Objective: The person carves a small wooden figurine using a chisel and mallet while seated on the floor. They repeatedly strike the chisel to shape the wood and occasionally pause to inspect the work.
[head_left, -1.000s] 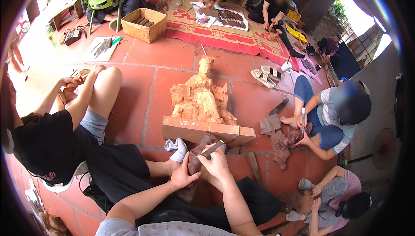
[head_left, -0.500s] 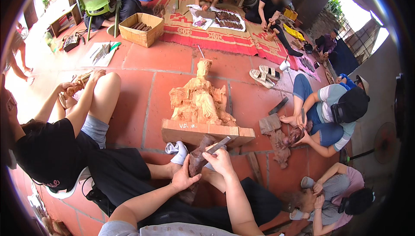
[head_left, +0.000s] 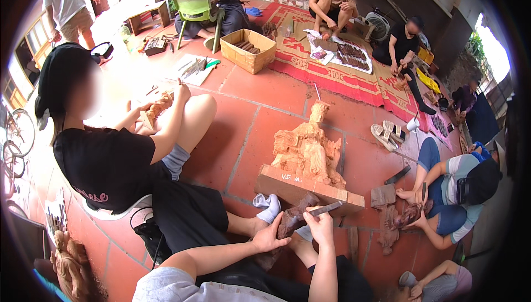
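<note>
Carving [head_left: 291, 222] in the left hand [head_left: 270, 237], flat grey tool [head_left: 327, 208] in the right hand [head_left: 319, 228]!
Head view: white handwriting [head_left: 291, 178] on the base [head_left: 287, 188] of the pale statue [head_left: 311, 150], pink lettering [head_left: 95, 193] across the black shirt [head_left: 105, 164]. Scene has swung rightward since the earlier frame, a standing person [head_left: 66, 3] far more visible upper left! Left hand's fingers curl round the carving, in front of the base; right hand's fingers pinch the tool.

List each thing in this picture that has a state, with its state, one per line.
Left hand, gripping carving
Right hand, gripping chisel
Carving, tilted
Statue, upright on its base
Box, open, holding brown sticks
Rug, spread out
Sandals, unworn
Fan, on or off unclear
</note>
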A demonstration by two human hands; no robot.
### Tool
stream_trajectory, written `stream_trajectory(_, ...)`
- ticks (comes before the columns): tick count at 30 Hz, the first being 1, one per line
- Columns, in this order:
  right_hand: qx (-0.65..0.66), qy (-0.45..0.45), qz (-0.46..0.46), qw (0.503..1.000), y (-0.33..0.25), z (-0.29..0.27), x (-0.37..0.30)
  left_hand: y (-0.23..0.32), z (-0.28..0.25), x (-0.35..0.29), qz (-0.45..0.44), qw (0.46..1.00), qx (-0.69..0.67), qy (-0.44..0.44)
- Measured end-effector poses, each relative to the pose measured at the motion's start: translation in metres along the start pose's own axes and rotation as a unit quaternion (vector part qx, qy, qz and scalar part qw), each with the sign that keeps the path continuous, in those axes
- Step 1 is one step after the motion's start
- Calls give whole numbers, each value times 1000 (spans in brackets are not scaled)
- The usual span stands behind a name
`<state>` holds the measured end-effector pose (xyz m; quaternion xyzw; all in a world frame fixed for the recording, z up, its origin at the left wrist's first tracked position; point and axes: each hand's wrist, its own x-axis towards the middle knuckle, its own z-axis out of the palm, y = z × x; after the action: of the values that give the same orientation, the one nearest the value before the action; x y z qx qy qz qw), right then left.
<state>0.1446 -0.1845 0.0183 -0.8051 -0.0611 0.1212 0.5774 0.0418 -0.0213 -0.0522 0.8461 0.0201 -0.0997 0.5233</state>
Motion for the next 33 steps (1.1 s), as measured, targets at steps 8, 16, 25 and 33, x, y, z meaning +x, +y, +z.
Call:
stream_trajectory(8,-39,-17,2,999,-15,2,8,-2,-8,3,-40,999,11,-20)
stream_trajectory(16,-172,-35,-191,966,2,0,-4,7,-3,7,-76,996,31,-40)
stream_trajectory(25,182,65,8,981,17,-18,-16,16,-5,3,-71,996,-35,-47)
stream_trajectory(33,37,38,-160,986,14,-31,-22,-10,-1,9,-18,999,39,-1)
